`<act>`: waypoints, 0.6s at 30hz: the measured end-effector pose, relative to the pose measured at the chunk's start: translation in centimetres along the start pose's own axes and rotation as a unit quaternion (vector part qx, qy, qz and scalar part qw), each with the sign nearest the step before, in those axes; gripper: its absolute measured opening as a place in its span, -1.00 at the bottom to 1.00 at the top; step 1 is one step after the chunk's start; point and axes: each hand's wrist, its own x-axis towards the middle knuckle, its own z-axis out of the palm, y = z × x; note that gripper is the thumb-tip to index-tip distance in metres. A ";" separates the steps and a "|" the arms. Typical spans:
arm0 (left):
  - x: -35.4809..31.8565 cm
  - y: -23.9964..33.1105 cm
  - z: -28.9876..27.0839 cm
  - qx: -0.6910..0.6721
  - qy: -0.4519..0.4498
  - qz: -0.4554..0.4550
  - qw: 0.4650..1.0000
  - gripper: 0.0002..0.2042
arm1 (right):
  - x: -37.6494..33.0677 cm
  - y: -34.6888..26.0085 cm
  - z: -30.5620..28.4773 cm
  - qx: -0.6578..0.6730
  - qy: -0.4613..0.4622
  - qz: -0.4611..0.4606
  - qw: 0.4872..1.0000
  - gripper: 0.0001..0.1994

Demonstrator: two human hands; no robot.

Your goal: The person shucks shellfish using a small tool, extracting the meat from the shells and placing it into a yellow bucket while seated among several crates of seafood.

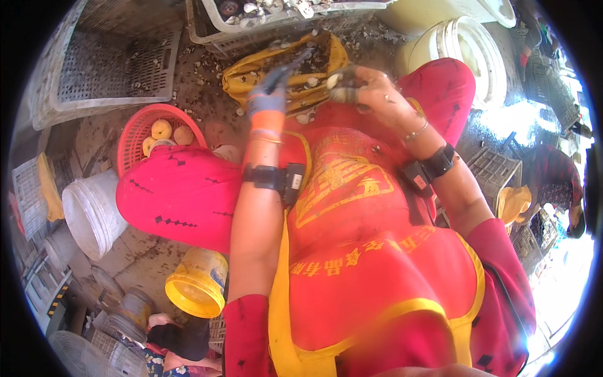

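Observation:
My left hand (270,94), in a dark glove with an orange cuff, is raised in front of my lap. Motion smears its fingers, and a thin grey streak runs from them over the yellow-edged bag (242,78); I cannot tell whether it is a tool. Beside it my right hand (367,88) is closed, with dark coverings on the fingers. A small whitish piece (333,81) shows at its fingertips, its kind unclear. The bag lies on the ground just beyond both hands, with pale bits in and around it. A red apron (352,251) covers my lap.
A grey crate holding pale pieces (270,7) stands ahead. Another crate (113,94) is far left, near a red basket (129,135) with round yellowish things. White buckets (94,213) (465,56) flank me; a yellow bucket (198,279) lies left. Another person (559,182) is at right.

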 end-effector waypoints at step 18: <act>-0.2 2.1 0.2 0.148 -0.004 0.281 0.948 -0.60 | 0.2 -2.9 -1.3 0.028 0.089 0.069 0.993 -0.66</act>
